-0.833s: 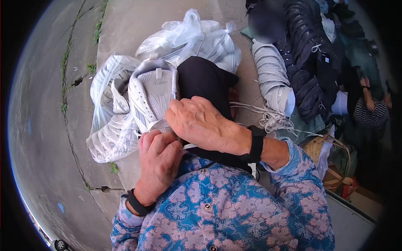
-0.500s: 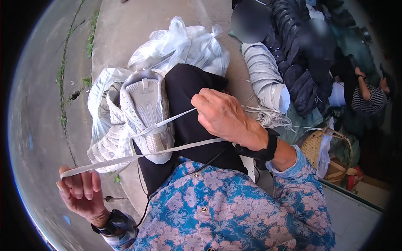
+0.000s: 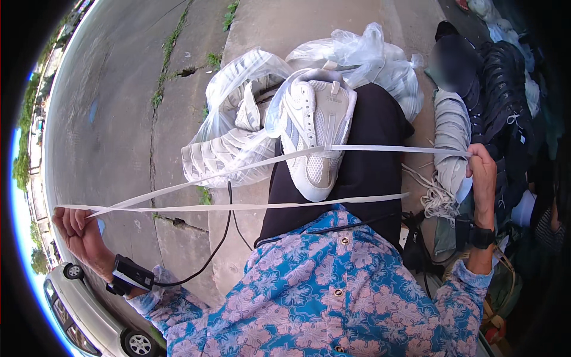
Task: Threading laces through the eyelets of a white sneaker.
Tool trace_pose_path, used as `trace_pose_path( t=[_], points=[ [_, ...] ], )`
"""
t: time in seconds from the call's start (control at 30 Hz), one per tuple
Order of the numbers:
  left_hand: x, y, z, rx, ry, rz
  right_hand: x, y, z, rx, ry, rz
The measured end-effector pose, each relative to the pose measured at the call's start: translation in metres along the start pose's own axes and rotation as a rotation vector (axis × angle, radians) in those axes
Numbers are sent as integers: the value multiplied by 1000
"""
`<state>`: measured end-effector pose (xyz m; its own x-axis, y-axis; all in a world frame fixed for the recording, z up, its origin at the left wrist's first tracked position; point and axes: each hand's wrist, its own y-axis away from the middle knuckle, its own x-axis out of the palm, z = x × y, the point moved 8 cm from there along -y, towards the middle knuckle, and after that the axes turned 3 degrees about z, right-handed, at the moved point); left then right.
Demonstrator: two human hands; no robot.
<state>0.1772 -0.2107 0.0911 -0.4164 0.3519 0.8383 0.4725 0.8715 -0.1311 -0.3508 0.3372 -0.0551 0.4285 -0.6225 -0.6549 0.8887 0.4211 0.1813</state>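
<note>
A white sneaker (image 3: 318,131) with grey panels rests on my black-trousered lap, its toe toward me. Its flat white shoelace (image 3: 238,174) passes across the front of the shoe and is drawn out to both sides. At the far left my left hand (image 3: 83,238) is closed on the lace, which doubles back there; one loose end runs back below the toe to the right. Out to the right, my right hand (image 3: 483,172) pinches the other side of the lace, fingers curled. Most of the shoe's eyelets look unlaced.
Clear plastic bags (image 3: 238,89) with pale shoe pieces lie left of and beyond the sneaker. Rows of stacked white uppers (image 3: 450,125) and black uppers (image 3: 505,89) lie at the right, with a bundle of white laces (image 3: 437,193) nearby. A silver car (image 3: 89,315) stands lower left.
My right hand has swung far out to the right, pulling the lace across the shoe. My left hand still grips the lace, farther out to the left. The view has shifted leftward.
</note>
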Motion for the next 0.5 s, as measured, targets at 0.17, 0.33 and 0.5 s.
trace_pose_path(
  t=[0.17,0.33,0.5],
  points=[
    [-67,0,-102,158,-138,-172,-45,7,-61,84,-1052,191],
    [-132,30,-222,240,-126,-417,-162,10,-155,8,-1480,-156],
    [-153,83,-298,295,-330,-635,-241,39,-231,179,-1755,-381]
  ],
)
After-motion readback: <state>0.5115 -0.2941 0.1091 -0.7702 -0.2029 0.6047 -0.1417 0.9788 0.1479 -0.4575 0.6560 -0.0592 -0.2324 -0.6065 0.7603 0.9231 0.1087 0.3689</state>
